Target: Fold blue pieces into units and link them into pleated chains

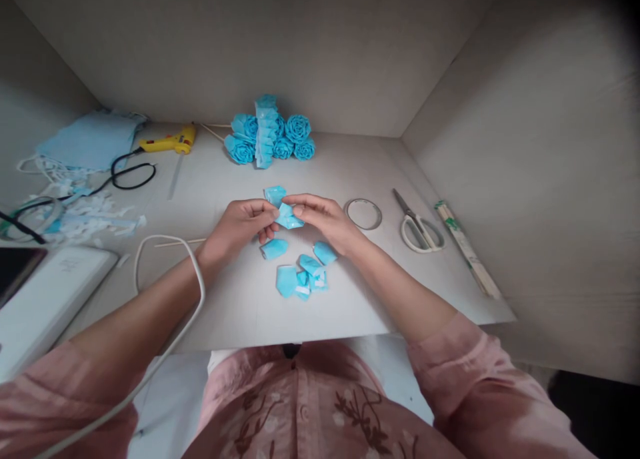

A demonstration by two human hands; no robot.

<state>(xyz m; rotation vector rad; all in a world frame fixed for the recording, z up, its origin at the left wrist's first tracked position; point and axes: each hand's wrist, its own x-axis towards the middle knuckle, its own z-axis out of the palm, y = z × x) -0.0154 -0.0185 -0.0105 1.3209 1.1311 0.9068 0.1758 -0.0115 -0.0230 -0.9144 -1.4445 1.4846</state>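
Between my two hands is a small blue fabric petal [289, 216], raised over the middle of the table. My left hand [246, 222] pinches its left edge with thumb and finger. The thumb and fingers of my right hand [320, 216] close on its right side. Just behind the held piece another blue petal [274, 192] shows. Nearer to me lie a rolled blue petal [274, 248], a second one [325, 252] by my right wrist, and a flat petal [287, 280] beside several overlapping pieces [313, 272]. A thin stick [180, 243] lies by my left forearm.
Blue fabric roses [287, 136] are heaped at the back. A yellow glue gun [173, 141], folded blue sheets [93, 139] and white scraps [100, 212] are at left. To the right are a tape ring [364, 214], scissors [419, 227] and bundled sticks [467, 249]. A white cable [200, 279] crosses my left forearm.
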